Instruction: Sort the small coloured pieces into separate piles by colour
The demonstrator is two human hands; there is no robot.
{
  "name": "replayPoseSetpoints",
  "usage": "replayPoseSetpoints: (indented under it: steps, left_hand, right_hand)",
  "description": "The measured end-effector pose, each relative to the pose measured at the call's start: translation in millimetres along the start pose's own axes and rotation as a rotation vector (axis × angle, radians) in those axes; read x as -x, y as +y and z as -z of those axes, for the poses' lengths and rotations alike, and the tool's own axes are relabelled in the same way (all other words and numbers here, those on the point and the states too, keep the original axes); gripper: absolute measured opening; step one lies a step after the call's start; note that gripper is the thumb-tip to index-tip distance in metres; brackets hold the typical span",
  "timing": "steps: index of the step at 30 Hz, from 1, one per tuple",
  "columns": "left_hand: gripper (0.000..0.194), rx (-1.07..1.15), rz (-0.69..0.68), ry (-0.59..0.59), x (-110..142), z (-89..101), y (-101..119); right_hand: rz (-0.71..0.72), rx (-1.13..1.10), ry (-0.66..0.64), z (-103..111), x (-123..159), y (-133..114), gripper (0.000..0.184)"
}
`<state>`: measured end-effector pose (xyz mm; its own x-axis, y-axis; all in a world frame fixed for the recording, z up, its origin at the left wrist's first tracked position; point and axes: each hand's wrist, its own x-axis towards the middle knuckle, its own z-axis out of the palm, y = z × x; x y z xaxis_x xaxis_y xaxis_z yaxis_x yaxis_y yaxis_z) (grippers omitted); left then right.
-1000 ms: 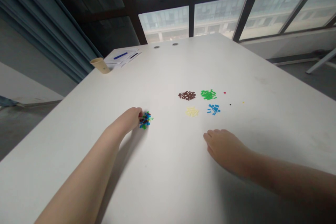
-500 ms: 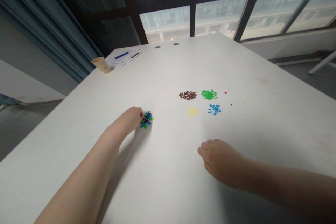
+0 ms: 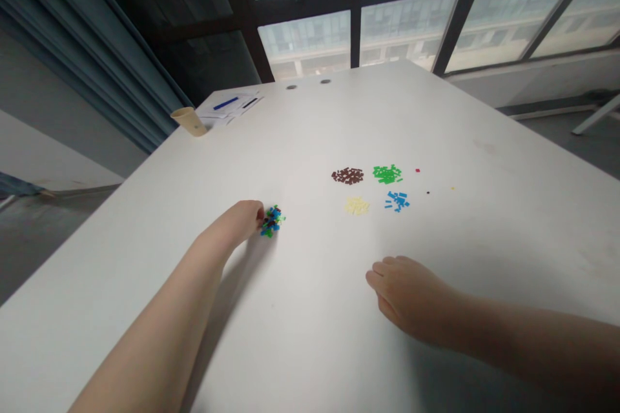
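My left hand (image 3: 250, 218) is closed at the left edge of a mixed heap of small blue, green and dark pieces (image 3: 272, 222); its fingertips are partly hidden there, and what they pinch is too small to make out. Curled over the table on the right is my right hand (image 3: 400, 287), resting with its fingers folded and their undersides hidden. Beyond it lie sorted piles of small flat pieces: brown (image 3: 347, 175), green (image 3: 387, 174), pale yellow (image 3: 357, 206) and blue (image 3: 397, 201).
Single red (image 3: 417, 170), black (image 3: 428, 193) and yellow (image 3: 453, 188) pieces lie right of the piles. A paper cup (image 3: 189, 122) stands at the white table's (image 3: 310, 335) far left edge, beside papers with a blue pen (image 3: 226, 103). Windows rise behind.
My left hand stays at the mixed heap, its fingers shifting slightly. The right hand has not visibly moved, and the sorted piles look the same.
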<state>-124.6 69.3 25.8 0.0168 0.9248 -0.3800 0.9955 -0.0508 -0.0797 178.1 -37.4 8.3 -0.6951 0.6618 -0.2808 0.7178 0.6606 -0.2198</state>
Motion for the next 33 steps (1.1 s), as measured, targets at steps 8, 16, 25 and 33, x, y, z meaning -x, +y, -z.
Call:
replayPoseSetpoints:
  steps: [8, 16, 25, 33]
  left_hand:
    - [0.013, -0.009, -0.045, -0.015, 7, 1.5, 6]
    - [0.014, -0.038, -0.05, 0.049, 14, 9.4, 16]
    - [0.016, -0.019, -0.025, 0.02, 6, 4.6, 9]
    - [0.016, 0.012, -0.027, -0.029, 4, 3.3, 6]
  right_hand:
    - [-0.012, -0.015, -0.021, 3, 1, -2, 0.022]
    - [0.005, -0.001, 0.002, -1, 1, -2, 0.021]
    - [0.004, 0.008, 0.009, -1, 0, -1, 0.02]
    - [-0.004, 0.003, -0.009, 2, 1, -2, 0.02]
